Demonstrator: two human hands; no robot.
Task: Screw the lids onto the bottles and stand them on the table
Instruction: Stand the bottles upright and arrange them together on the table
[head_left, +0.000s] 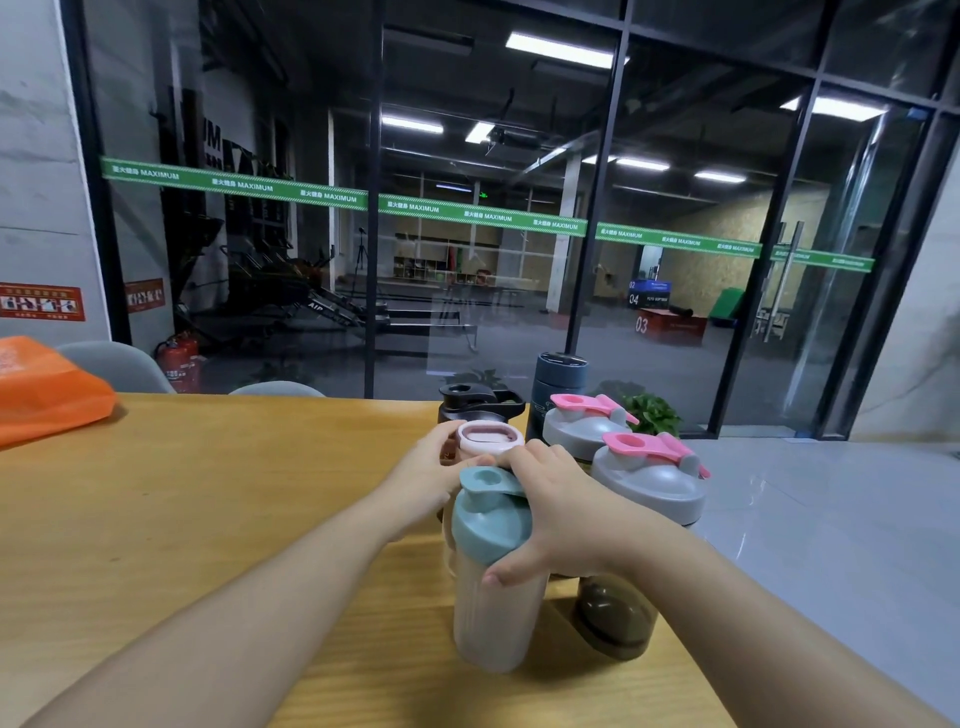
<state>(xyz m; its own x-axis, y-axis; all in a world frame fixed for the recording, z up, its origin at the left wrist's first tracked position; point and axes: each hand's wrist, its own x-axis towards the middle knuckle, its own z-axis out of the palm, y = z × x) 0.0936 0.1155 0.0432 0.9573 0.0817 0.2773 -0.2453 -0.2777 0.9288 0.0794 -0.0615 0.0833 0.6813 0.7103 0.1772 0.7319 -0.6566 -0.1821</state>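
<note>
Standing on wooden counter (208, 519): six lidded bottles, clustered. Right hand (561, 514) fingers curled round teal lid (488, 525) of pale bottle (493, 618). Left hand (431, 473) fingers holding pink-lidded bottle (491, 436) just behind. Orange bag (47, 389) far left.

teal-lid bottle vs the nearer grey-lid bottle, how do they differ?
The teal-lid bottle has a pale, frosted body; the grey-lid bottle has a dark one. The teal flip cap matches its lid; the grey lid carries a pink cap. The right hand holds the teal lid; nothing touches the grey. Both stand upright, lidded.
</note>
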